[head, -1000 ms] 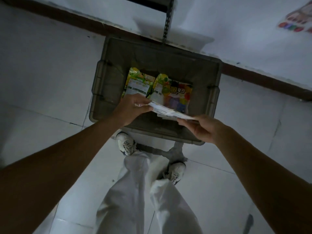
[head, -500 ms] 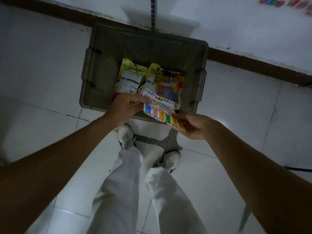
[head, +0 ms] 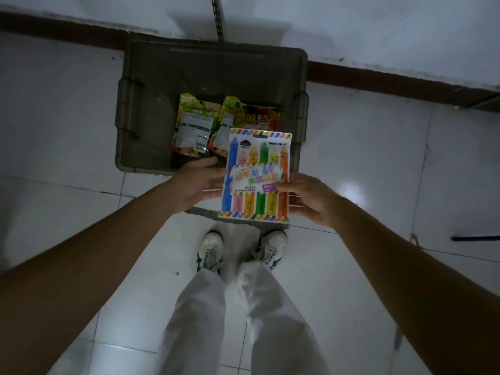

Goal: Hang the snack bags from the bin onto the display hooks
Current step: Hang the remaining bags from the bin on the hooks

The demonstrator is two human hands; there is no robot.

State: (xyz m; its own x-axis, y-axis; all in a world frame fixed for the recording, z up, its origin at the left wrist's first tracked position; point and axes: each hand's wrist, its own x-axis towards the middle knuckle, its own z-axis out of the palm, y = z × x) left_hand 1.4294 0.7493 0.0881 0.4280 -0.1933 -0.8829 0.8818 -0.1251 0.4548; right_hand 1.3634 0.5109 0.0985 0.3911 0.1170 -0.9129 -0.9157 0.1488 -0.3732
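A snack bag printed with coloured crayon figures is held flat and face up above the near rim of the grey bin. My right hand pinches its right edge, thumb on the front. My left hand lies at its left edge with straight fingers reaching under the bag. Two fruit-patterned snack bags lie side by side on the bin's floor. No display hooks are in view.
The bin stands on a white tiled floor against a wall with a dark skirting board. A slotted metal upright rises behind the bin. My white shoes and trouser legs are just below the bag.
The crayon bag has come up out of the bin and turned from edge-on to face up. Both hands rose with it, and my left hand's fingers have straightened.
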